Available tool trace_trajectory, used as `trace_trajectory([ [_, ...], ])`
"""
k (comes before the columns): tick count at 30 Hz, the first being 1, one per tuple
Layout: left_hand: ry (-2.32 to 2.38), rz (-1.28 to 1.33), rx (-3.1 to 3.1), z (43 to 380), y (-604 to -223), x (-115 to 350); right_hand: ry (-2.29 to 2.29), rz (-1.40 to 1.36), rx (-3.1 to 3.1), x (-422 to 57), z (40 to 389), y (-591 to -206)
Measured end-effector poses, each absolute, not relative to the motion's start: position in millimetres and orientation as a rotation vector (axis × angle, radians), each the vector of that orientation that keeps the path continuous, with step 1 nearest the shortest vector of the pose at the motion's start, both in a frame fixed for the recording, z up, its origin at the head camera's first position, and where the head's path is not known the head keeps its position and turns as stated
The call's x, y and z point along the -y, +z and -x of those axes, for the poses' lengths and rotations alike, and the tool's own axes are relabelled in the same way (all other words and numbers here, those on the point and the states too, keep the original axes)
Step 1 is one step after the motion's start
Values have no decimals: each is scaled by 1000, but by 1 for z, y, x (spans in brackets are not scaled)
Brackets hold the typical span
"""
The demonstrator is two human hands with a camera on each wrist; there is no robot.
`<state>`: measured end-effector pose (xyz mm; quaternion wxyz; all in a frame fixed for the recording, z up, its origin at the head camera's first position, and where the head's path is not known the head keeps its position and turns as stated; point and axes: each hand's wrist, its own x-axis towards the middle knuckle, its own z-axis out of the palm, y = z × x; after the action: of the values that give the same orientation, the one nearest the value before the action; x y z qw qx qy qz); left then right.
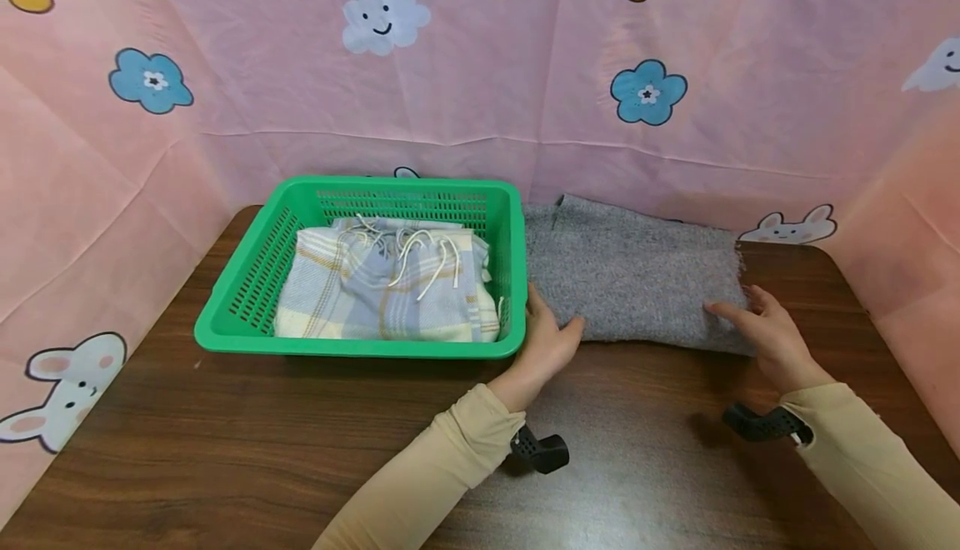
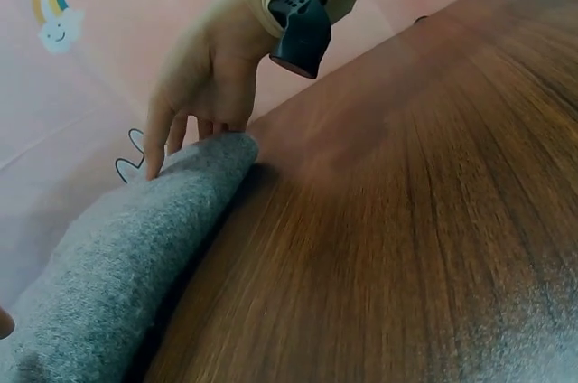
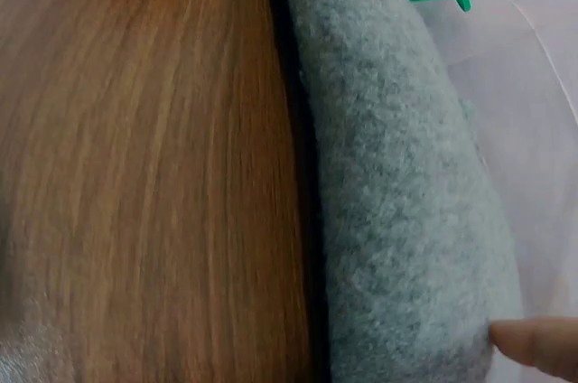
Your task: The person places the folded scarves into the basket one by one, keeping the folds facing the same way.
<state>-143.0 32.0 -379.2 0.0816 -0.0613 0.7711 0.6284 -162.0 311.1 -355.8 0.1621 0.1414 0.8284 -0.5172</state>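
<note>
A folded grey scarf [image 1: 637, 275] with a frayed right end lies on the table, right of a green basket [image 1: 360, 348]. My left hand [image 1: 543, 346] is at the scarf's near left corner, fingers between it and the basket wall and thumb at its front edge. At the other end, my right hand [image 1: 776, 342] touches the scarf, its thumb extended over the top. The left wrist view shows the right hand [image 2: 203, 85] reaching down onto the scarf's end [image 2: 117, 247]. One fingertip [image 3: 533, 344] meets the scarf [image 3: 397, 193] in the right wrist view.
Inside the basket lies a folded plaid cloth [image 1: 382, 283] with white tassels. The brown wooden table [image 1: 225, 450] extends in front of it. Pink printed fabric [image 1: 480, 92] hangs behind and along both sides. A black wrist device [image 1: 540, 452] sits below each hand.
</note>
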Motion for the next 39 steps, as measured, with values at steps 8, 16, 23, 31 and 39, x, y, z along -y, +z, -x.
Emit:
trace_trajectory([
  [8, 1981, 180, -2331, 144, -379, -32, -1412, -422, -2328, -315, 165, -358],
  [16, 2035, 202, -2365, 144, -383, -34, -1427, -387, -2200, -320, 167, -358],
  [23, 2130, 267, -2301, 148, -383, -35, -1417, -406, -2139, -321, 170, -359],
  [31, 2065, 314, -2284, 150, -383, -36, -1403, -399, -2117, -326, 173, -360],
  [39, 2020, 284, -2264, 147, -384, -37, -1406, -340, -2111, -331, 171, -364],
])
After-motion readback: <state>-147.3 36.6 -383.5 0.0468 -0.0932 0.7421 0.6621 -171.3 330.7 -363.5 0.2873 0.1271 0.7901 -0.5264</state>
